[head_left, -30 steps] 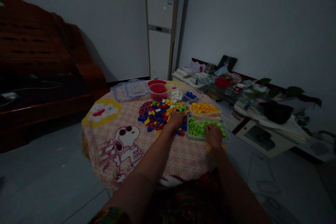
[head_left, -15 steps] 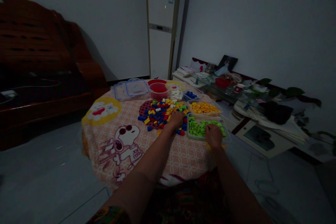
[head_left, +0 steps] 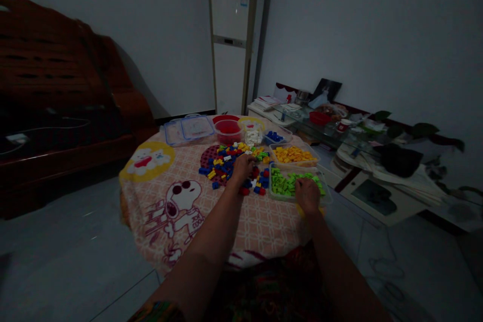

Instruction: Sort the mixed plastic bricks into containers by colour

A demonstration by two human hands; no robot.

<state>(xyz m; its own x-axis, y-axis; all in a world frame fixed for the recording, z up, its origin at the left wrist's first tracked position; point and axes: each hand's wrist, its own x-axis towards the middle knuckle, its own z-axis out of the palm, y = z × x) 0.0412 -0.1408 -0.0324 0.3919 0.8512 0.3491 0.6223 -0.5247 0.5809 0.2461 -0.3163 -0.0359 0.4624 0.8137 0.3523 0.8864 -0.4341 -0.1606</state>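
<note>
My left hand is over a mixed pile of toy building bricks in red, blue, yellow, white and green. Its fingers curl down at the bricks, and whatever they pinch is too small and dark to make out. My right hand rests at the near right part of a clear plastic box of green bricks. The fingers there are drawn together, their tips hidden behind the hand. Just behind that box stands another clear box, filled with yellow bricks.
Farther back on the round cloth-covered table are a container of blue bricks, a heap of white bricks, a red-looking tub and blue-edged lids. A cluttered glass-topped stand is to the right, a wooden bench to the left.
My left hand has moved a little left across the brick pile, uncovering bricks on its right side. My right hand stays at the green box, nearly unmoved.
</note>
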